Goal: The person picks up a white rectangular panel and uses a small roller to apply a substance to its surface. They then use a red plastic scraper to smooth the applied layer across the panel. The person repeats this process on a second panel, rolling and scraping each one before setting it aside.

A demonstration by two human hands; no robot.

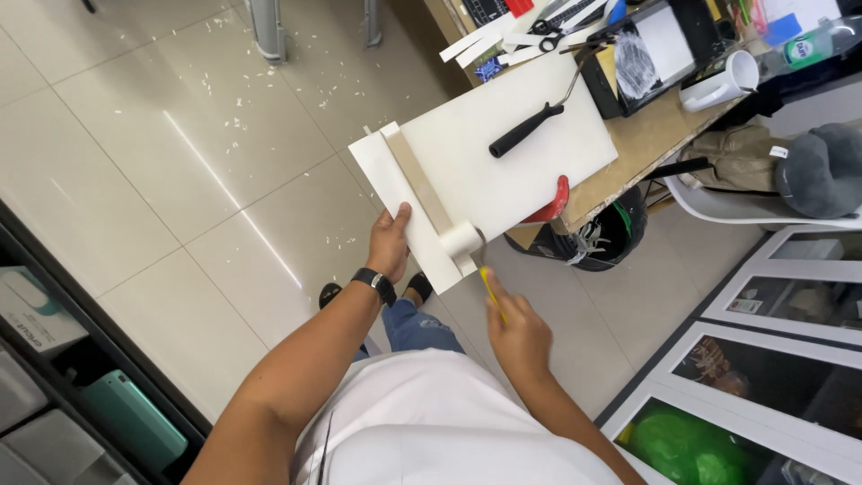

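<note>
White board (395,193) gripped at its near edge by the left hand (390,247), thumb pressed on top, tape roll (461,241) just right of it, yellow knife (489,289) pinched in the closed right hand (516,334), black roller (530,127) laid beyond, red clamp (554,202) at the bench edge.

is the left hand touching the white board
Touching. The head view shows the left hand gripping the near edge of the white board, thumb lying on its top face, with no gap between them.
</note>
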